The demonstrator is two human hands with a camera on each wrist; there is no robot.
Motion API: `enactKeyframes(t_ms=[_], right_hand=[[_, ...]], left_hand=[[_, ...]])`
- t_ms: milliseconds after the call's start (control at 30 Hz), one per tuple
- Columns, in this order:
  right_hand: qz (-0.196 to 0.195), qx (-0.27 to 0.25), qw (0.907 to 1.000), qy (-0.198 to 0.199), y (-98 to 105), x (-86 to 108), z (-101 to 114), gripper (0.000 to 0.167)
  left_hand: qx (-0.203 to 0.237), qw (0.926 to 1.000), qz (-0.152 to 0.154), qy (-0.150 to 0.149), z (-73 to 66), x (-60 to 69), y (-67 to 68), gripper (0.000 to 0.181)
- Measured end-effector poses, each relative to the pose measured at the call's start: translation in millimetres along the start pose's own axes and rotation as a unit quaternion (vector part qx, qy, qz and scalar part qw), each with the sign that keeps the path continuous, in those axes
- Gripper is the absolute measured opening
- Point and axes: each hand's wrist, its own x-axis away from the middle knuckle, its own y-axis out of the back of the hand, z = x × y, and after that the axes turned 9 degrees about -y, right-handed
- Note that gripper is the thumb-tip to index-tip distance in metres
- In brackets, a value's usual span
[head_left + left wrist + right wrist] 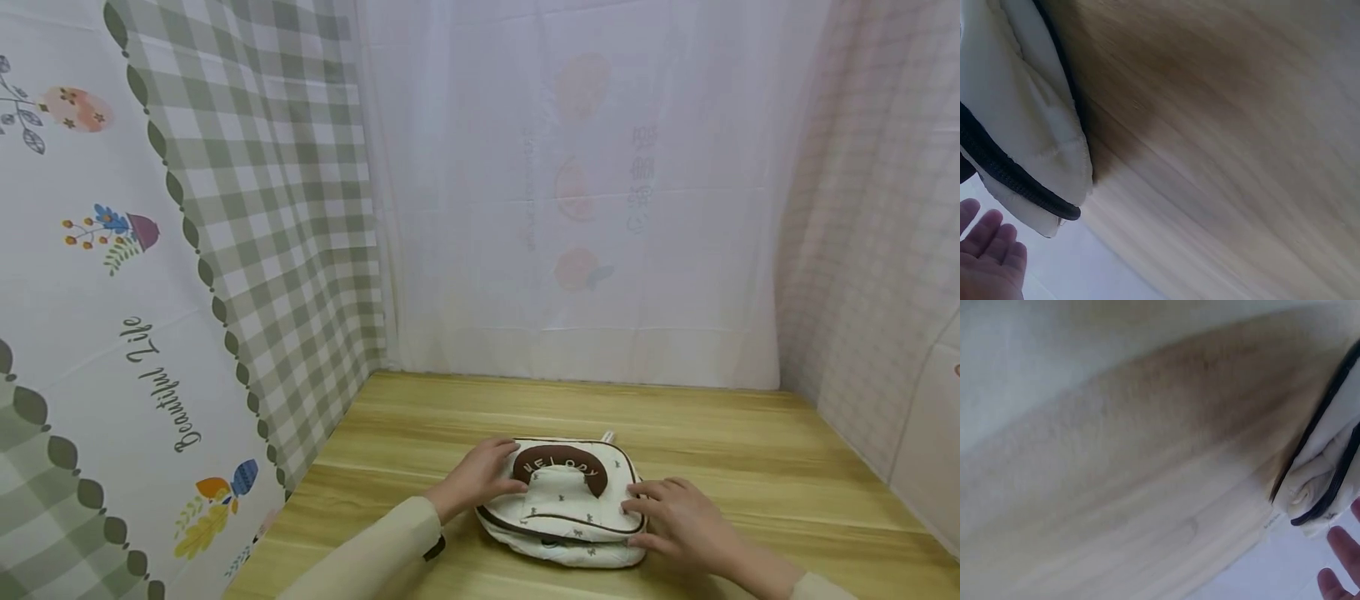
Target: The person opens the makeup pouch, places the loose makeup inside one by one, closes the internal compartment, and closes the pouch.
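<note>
A small white zippered pouch (555,508) lies flat on the table, with dark brown piping, a tiny bow print and a brown curved patch lettered "MELODY". My left hand (480,477) rests at the pouch's left side, its thumb over the top and its fingers loosely bent. On the opposite side, my right hand (681,523) touches the right edge with relaxed, spread fingers. The left wrist view shows the pouch's side with a dark zipper (1013,169). In the right wrist view, fingertips (1342,544) appear beside the pouch's creased corner.
The wood-grain table (420,417) extends around the pouch. A green checked cloth (285,208) with plant prints hangs at the left, a pale white curtain (465,250) at the back and another light cloth (877,250) at the right. A small white tag (608,437) sticks out behind the pouch.
</note>
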Motion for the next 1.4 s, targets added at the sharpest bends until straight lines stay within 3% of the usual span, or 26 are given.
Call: enactKeyframes(t_ms=[167,333,567,800,1167,1400], right_hand=[[-0.050,-0.019,0.9986,-0.004,0.0,-6.1,-10.2,0.036],[-0.047,-0.041,0.9970,-0.047,3.6,-17.6,-22.9,0.030],[0.006,-0.077,0.9882,-0.133,4.9,-36.1,-43.8,0.029],[0.097,-0.098,0.9715,-0.193,-0.9,-49.6,-60.2,0.035],[0.162,-0.100,0.9611,-0.200,-15.7,-63.3,-70.1,0.036],[0.192,-0.090,0.9549,-0.208,-21.4,-70.2,-74.8,0.036]], left_hand=[[0.051,0.9986,-0.004,0.017,-1.7,-3.1,0.7,0.068],[0.091,0.9957,-0.015,0.014,-0.1,-3.9,-0.8,0.057],[0.094,0.9955,-0.012,-0.004,3.4,-7.2,-8.3,0.041],[0.089,0.9960,-0.005,0.001,4.1,-8.1,-11.6,0.045],[0.120,0.9926,-0.016,0.014,6.5,-10.8,-12.4,0.034],[0.132,0.9911,-0.018,0.001,9.6,-11.1,-11.7,0.026]])
